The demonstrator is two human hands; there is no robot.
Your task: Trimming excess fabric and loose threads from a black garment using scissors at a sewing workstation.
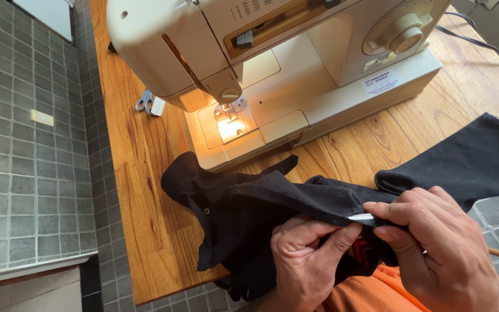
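**Hand Position: Black Garment at the Sewing Machine**

My right hand (440, 248) pinches a small silver tool (361, 218) between thumb and forefinger, its tip laid against the fabric edge. My left hand (307, 254), just beside it and touching the same fold, grips the black garment (249, 202) with thumb against curled fingers. The garment spreads away from both hands: one part bunches to the left, another runs to the right past my right hand. It lies on a wooden table (140, 167). Beyond the hands stands a cream sewing machine (272, 63), its lamp lit over the needle plate (230, 124). Left of the machine lie small snips (144, 101). Grey tiled floor (24, 150) surrounds the table.
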